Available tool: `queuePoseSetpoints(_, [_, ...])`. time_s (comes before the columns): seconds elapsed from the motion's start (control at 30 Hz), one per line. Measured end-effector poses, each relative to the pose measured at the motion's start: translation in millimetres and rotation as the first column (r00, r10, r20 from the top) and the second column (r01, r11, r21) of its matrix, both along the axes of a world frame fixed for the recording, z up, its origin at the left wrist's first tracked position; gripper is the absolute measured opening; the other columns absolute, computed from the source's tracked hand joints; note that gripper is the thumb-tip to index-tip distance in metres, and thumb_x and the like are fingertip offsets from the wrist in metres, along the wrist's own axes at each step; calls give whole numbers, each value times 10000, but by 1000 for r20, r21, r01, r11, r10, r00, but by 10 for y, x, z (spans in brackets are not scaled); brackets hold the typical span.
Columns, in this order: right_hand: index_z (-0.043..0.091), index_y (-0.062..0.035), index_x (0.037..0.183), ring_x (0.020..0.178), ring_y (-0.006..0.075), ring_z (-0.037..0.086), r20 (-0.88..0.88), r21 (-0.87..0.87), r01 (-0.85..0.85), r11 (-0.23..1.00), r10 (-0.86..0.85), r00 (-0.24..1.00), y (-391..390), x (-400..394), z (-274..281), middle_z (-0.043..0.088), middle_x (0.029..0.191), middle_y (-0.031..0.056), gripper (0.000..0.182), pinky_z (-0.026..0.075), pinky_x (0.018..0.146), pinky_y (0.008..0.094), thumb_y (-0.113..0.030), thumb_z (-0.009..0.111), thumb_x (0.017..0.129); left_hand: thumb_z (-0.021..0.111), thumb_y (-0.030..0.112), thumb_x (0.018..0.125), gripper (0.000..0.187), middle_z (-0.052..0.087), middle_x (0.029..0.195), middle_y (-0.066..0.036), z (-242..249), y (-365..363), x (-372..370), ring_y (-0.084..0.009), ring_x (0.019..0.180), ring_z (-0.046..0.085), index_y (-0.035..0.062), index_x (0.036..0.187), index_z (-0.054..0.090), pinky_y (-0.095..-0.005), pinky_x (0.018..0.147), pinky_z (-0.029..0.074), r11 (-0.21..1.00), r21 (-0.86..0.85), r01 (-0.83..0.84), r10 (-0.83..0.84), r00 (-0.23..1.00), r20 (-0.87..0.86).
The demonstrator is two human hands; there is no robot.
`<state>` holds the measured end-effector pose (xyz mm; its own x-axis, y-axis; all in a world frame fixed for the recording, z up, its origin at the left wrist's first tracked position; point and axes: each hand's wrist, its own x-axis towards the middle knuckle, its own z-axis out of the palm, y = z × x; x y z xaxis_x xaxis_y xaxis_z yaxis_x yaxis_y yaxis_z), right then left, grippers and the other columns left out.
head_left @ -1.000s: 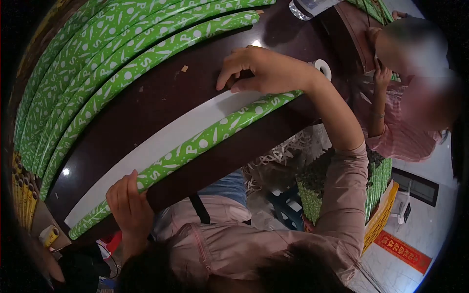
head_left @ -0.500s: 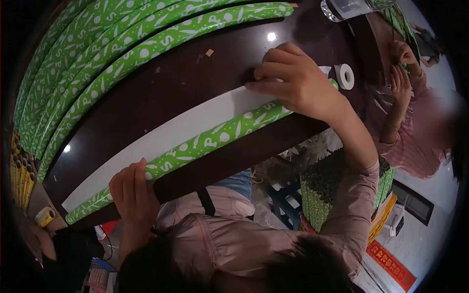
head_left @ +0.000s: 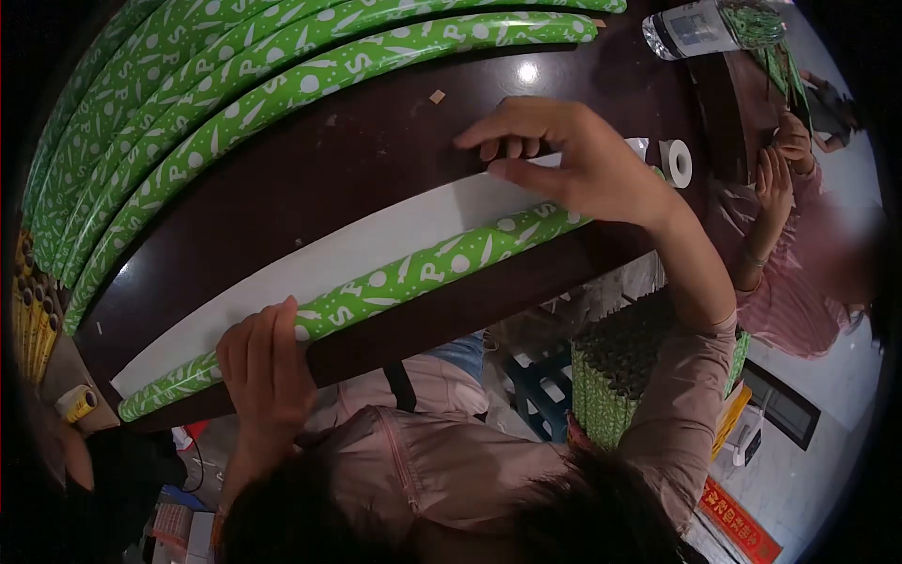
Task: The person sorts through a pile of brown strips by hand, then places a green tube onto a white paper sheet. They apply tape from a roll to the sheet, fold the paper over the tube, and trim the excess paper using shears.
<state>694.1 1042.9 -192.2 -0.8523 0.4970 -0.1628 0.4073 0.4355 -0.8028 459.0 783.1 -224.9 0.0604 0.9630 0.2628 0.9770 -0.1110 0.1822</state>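
A green roll with white vegetable prints and letters [head_left: 432, 266] lies along the front of the dark table, its white sheet edge [head_left: 348, 230] spread flat behind it. My left hand [head_left: 267, 362] rests over the left part of the roll, its fingers laid flat across it. Above the white sheet near the roll's right end is my right hand [head_left: 573, 155], fingers bent and the thumb apart from them, with nothing visible between. Beside the right end sits a white tape roll [head_left: 676, 164].
Several finished green rolls [head_left: 282, 89] lie at the back left. A plastic bottle [head_left: 691, 30] stands at the back right. Another person's hands [head_left: 775, 174] are at the far right. Yellow tubes [head_left: 38, 324] sit at the left edge; bundled green rolls [head_left: 606, 395] stand below.
My right hand has loosened: its fingers have opened away from the thumb near the sheet's edge. My left hand stays on the roll. The view has shifted slightly.
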Motion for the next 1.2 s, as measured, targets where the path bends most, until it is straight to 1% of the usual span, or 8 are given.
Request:
queuePoseSetpoints(0.3, [680,-66,906,812,235,581,-10,422,-208,882,234,972,-95,-54,-55,607,891,60,223,447,716,352,49,682,715,590,-23,788,345,599,1047,-147,-1,-14,-12,-284,897,585,-51,1132,600,-419,802,453,1000,4,15,-15,1000,-12])
queuePoseSetpoints(0.47, [689,-66,943,778,226,568,107,716,-354,602,406,907,-127,-64,67,585,841,52,281,448,694,334,59,673,692,591,-31,780,356,595,1054,-153,-2,-11,-28,-286,899,585,-56,1135,598,-419,796,456,999,12,35,-35,999,-5])
queuePoseSetpoints(0.6, [692,-52,982,752,230,568,-25,363,-178,915,200,979,-186,-75,29,577,850,60,278,461,652,315,40,683,720,602,-28,760,380,594,1047,-149,-13,-16,-36,-285,894,585,-60,1139,597,-418,794,457,999,17,39,-39,999,-8])
queuePoseSetpoints(0.67, [699,-48,1007,733,232,576,110,-27,223,974,-219,970,-220,-162,86,572,851,73,272,469,621,304,41,677,751,605,-26,756,386,595,1042,-145,13,-4,-25,-283,891,586,-59,1140,597,-418,793,457,1000,2,28,-28,1000,2])
queuePoseSetpoints(0.77, [701,-68,1044,730,213,573,-51,313,-63,948,83,995,-243,-189,-21,557,824,62,292,470,622,311,42,673,775,612,-23,749,393,599,1034,-139,7,-11,-23,-277,888,587,-55,1141,599,-415,795,457,1000,-2,18,-18,1000,20])
queuePoseSetpoints(0.9, [697,-93,1072,718,207,564,-56,396,-160,904,197,979,-251,-221,-56,532,806,58,389,467,609,320,70,675,719,617,-29,753,382,601,1033,-133,9,-4,-22,-263,896,591,-49,1133,601,-408,805,459,1000,-2,20,-20,1000,7])
queuePoseSetpoints(1.07, [665,-33,1110,708,220,550,150,655,-392,646,397,906,-255,-188,33,514,810,74,471,463,602,347,88,604,659,614,-28,777,348,605,1014,-129,43,8,-32,-254,880,597,-47,1124,603,-391,787,470,1000,-14,27,-26,1000,14])
queuePoseSetpoints(1.2, [665,-14,1095,758,245,585,150,531,-392,751,372,916,-257,-235,78,551,802,82,447,500,632,355,26,662,650,598,-22,797,323,612,986,-127,37,24,-48,-249,856,604,-48,1119,604,-377,749,483,999,5,48,-48,999,14])
